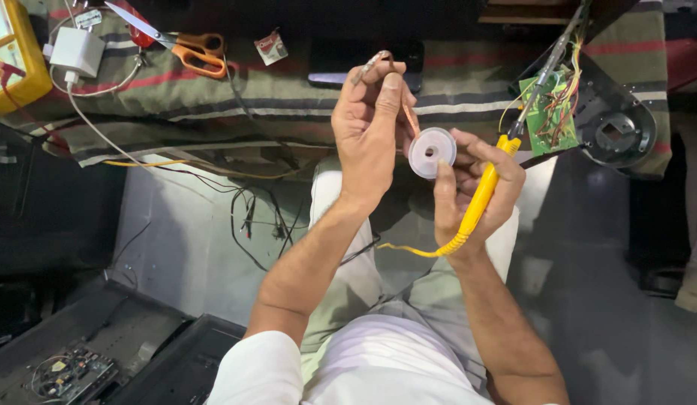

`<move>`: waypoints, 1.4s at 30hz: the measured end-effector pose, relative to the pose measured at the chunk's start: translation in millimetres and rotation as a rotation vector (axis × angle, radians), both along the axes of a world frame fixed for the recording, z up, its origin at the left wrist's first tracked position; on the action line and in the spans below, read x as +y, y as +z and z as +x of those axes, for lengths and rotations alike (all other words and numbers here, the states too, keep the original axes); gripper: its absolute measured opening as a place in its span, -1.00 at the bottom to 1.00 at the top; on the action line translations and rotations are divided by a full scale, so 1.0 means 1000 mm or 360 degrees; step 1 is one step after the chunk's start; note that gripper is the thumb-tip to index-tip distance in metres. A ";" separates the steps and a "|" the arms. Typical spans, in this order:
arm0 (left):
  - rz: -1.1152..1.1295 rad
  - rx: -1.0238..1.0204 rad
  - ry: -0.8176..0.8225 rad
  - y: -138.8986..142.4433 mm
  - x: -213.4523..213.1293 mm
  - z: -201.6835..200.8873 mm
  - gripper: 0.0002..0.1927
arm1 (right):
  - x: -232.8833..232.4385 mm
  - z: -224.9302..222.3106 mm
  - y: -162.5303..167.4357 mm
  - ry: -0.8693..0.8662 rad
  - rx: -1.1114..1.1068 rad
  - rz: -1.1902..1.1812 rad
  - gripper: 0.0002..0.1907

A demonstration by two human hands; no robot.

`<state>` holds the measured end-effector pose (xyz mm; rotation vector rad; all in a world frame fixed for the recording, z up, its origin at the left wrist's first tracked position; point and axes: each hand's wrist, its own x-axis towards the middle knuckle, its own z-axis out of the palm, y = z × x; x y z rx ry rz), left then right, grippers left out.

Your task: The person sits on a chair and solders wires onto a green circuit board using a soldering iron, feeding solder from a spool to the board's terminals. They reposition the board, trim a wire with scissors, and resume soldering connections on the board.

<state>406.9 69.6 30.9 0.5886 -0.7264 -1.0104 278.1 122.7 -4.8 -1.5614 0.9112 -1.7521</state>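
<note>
My left hand (372,127) is raised over my lap and pinches the free end of a thin copper braid (409,112) between thumb and fingers. The braid runs down to a small round white spool (431,152). My right hand (476,191) holds that spool with its fingertips. The same hand also grips a yellow-handled soldering iron (485,187), whose metal tip points up toward a green circuit board (552,112). A yellow cord trails from the handle down across my lap.
A striped cloth covers the bench (288,97). On it lie orange-handled scissors (191,46), a white charger with cable (77,51), a yellow meter (11,52), a dark phone (341,60) and a black round housing (615,124). Dark device cases (101,352) sit on the floor.
</note>
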 end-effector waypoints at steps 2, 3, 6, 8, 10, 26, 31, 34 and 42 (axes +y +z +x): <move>0.0025 0.0026 -0.0005 0.000 0.003 0.002 -0.86 | 0.003 0.003 0.002 0.0020 -0.0031 -0.0036 -0.50; 0.0026 0.0052 -0.0013 0.001 0.005 0.003 -0.86 | 0.005 0.004 0.003 0.0030 -0.0047 -0.0049 -0.50; 0.0035 0.0120 -0.0063 0.003 0.010 0.008 -0.86 | 0.012 0.008 0.007 0.0087 -0.0069 -0.0065 -0.49; 0.0069 0.0161 -0.0125 0.005 0.014 0.009 -0.85 | 0.016 0.009 0.009 0.0054 -0.0065 -0.0057 -0.49; 0.0131 0.0167 -0.0153 0.007 0.018 0.009 -0.86 | 0.021 0.008 0.009 0.0016 -0.0046 -0.0040 -0.49; 0.0451 -0.0521 -0.0899 -0.016 0.063 -0.048 -0.91 | 0.049 -0.079 0.017 -0.0478 0.0215 -0.0072 -0.61; 0.0408 -0.0678 -0.0958 -0.017 0.073 -0.061 -0.93 | 0.058 -0.097 0.015 -0.0424 0.0231 0.0006 -0.56; 0.0401 -0.0731 -0.1012 -0.015 0.077 -0.068 -0.92 | 0.065 -0.109 0.008 -0.0458 0.0230 0.0059 -0.55; 0.0411 -0.0690 -0.1121 -0.016 0.086 -0.086 -0.90 | 0.073 -0.123 -0.002 -0.0559 -0.0128 0.0110 -0.60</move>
